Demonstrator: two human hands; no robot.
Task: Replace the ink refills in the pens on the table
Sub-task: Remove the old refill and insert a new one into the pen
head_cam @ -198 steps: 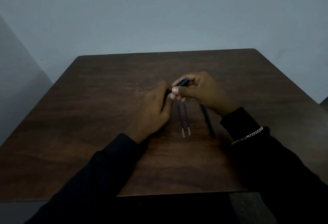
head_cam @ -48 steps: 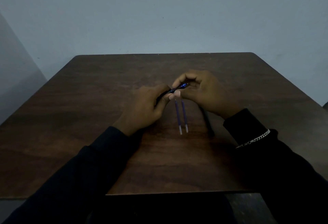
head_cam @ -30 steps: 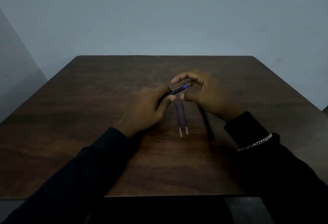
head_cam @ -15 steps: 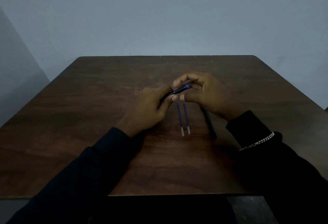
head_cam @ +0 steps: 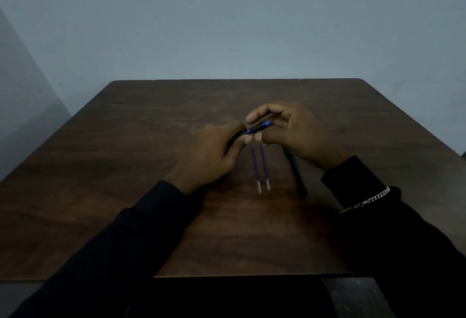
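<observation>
A dark pen with a blue tip section (head_cam: 258,127) is held level above the table's middle. My left hand (head_cam: 211,156) grips its dark barrel end. My right hand (head_cam: 292,131) pinches the blue end between thumb and fingers. Below the hands, two blue ink refills (head_cam: 261,166) with pale ends lie side by side on the wood, pointing toward me. A second dark pen (head_cam: 296,174) lies to their right, its far end hidden under my right hand.
The brown wooden table (head_cam: 126,166) stands against a pale wall, its near edge just in front of my forearms. A silver chain bracelet (head_cam: 365,200) sits on my right sleeve.
Both hands stay on the pen. The right fingers have shifted slightly on the blue end, opening and closing around it. The refills and the second pen have not moved.
</observation>
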